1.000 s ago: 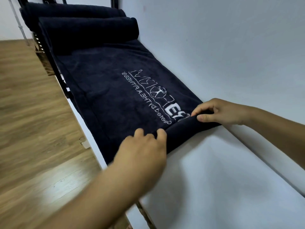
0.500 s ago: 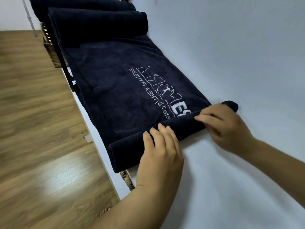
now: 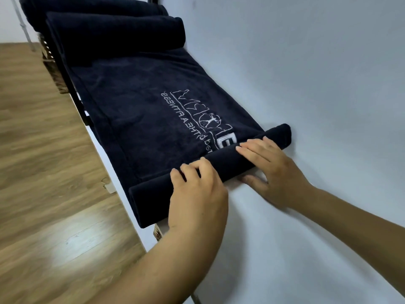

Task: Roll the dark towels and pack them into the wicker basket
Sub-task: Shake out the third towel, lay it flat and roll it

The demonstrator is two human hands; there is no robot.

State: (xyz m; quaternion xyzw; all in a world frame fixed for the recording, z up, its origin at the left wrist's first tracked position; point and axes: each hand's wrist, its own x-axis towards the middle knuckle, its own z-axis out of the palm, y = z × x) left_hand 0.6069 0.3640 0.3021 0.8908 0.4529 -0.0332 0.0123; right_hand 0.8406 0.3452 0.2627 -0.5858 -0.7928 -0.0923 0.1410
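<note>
My left hand (image 3: pixel 197 194) curls round the rolled near end of a dark navy towel with white lettering (image 3: pixel 142 119); my right hand (image 3: pixel 274 172) presses it flat-fingered. The towel lies along the white tabletop's (image 3: pixel 285 249) left edge.

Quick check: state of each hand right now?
Left hand: fingers curled over the rolled end of the dark towel, gripping it.
Right hand: open, straight fingers pressing on the same roll.
</note>
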